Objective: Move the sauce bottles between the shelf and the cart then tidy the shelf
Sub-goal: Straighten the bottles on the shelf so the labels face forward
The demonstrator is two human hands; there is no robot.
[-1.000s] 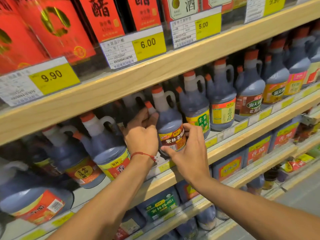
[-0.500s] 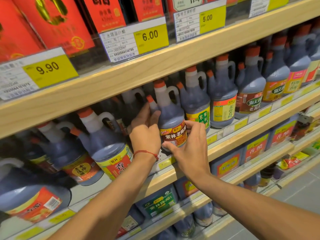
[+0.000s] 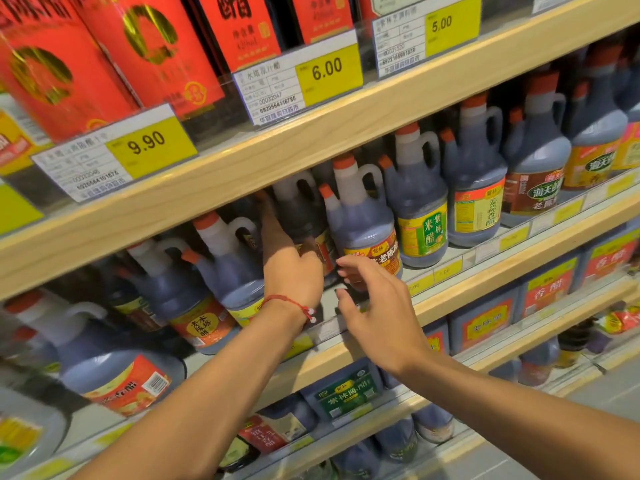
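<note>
— Left grip (image 3: 292, 271) state is requested.
— It is inserted between the bottles on the shelf (image 3: 485, 289); one finger is extended along a rear bottle (image 3: 304, 216); closure cannot be determined.
— Right grip (image 3: 374, 306)?
— Fingers are spread, just beside the front sauce bottle (image 3: 360, 223), which is stood upright at the shelf edge.

Up top we see red boxes (image 3: 149, 57) with gold emblems, standing side by side. Below them we read yellow-and-white price tags (image 3: 298, 81): 9.90, 6.00 and 5.00. At lower right we glimpse grey floor (image 3: 620, 396).
</note>
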